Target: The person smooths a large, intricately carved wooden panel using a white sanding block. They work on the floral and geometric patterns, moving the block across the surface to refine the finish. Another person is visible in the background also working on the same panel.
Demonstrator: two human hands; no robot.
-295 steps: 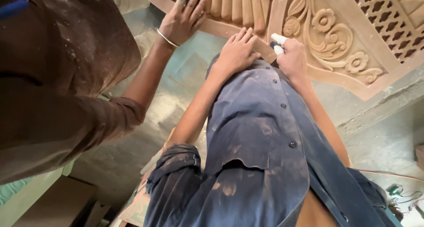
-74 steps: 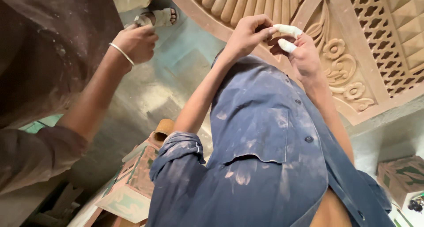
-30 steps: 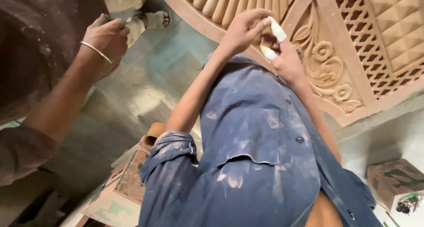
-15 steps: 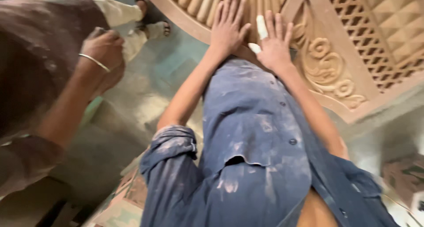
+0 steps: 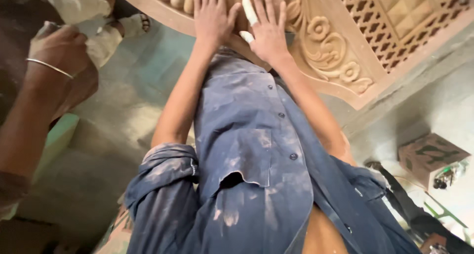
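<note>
Your dusty blue shirt [image 5: 256,155] fills the near view, its sleeves rolled above the elbows. Both your arms stretch out straight ahead from it and angle inward, so the wrists end up close together. Your left hand [image 5: 211,16] lies palm down on the carved panel [image 5: 335,61], fingers spread flat and grasping nothing. Your right hand [image 5: 269,29] lies just beside it, also palm down with the fingers splayed and released; white wraps cover its thumb and one finger. Both palms press near the panel's lower edge, left of the scrolled flower carving, with lattice work further right. To your left, another person's hand [image 5: 59,66], wearing a thin bangle [image 5: 49,67], hangs over the floor [image 5: 123,115], well apart from the panel. A small box [image 5: 432,155] sits at the far right.
</note>
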